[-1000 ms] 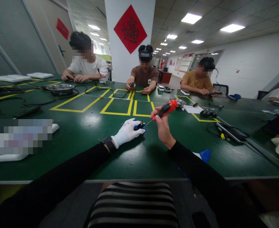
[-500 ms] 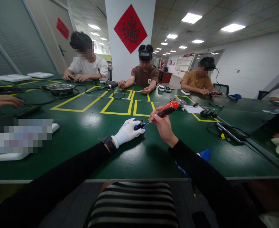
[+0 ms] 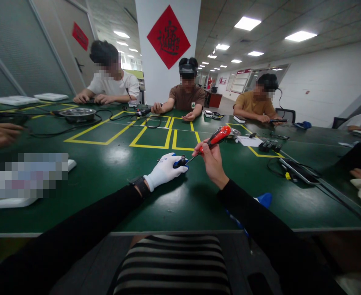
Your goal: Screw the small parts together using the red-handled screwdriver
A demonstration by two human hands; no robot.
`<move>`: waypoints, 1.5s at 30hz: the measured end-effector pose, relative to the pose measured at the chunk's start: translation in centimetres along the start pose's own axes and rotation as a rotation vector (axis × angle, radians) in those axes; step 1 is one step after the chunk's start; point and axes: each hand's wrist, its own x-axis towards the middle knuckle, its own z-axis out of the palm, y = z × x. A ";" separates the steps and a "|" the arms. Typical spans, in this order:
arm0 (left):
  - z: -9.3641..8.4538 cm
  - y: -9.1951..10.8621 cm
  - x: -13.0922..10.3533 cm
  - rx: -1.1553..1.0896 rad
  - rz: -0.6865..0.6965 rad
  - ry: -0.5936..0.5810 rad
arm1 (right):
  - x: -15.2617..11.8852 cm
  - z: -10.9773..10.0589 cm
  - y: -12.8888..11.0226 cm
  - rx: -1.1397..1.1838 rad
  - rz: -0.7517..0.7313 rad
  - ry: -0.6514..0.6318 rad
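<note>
My left hand (image 3: 165, 170), in a white glove with blue fingertips, is closed around a small black part (image 3: 179, 163) on the green table (image 3: 168, 207). A short metallic piece stands up from that part. My bare right hand (image 3: 213, 162) grips a screwdriver (image 3: 219, 135) with a red and black handle. The tool is tilted, its handle up to the right, and its thin shaft runs down left to the side of the black part. Whether the tip touches the part is too small to tell.
At the left lies a white tray-like object (image 3: 71, 164). Metal bowls (image 3: 77, 112), cables, black parts (image 3: 269, 146) and a dark device (image 3: 298, 170) lie farther off. A blue item (image 3: 264, 200) is beside my right sleeve. Several people sit around.
My right hand and the screwdriver handle have shifted slightly, the handle now a little higher and more upright. My left hand stays put. A person's hand at the far left has moved left.
</note>
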 end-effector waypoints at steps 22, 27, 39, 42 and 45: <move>0.1 -0.2 0.0 0.002 0.056 -0.013 | 0.0 -0.1 0.3 0.127 -0.011 -0.016; 0.1 -0.2 0.0 -0.003 0.053 -0.013 | -0.2 0.0 -0.1 0.060 -0.011 -0.045; 0.2 -0.3 0.0 -0.003 0.030 -0.004 | -0.3 0.4 -0.1 -0.024 -0.054 -0.043; 0.3 -0.4 0.0 0.004 0.042 -0.002 | -0.4 0.2 0.1 0.055 -0.042 -0.036; 0.3 -0.4 0.0 0.008 0.050 -0.003 | -0.6 0.3 -0.1 0.015 -0.050 -0.066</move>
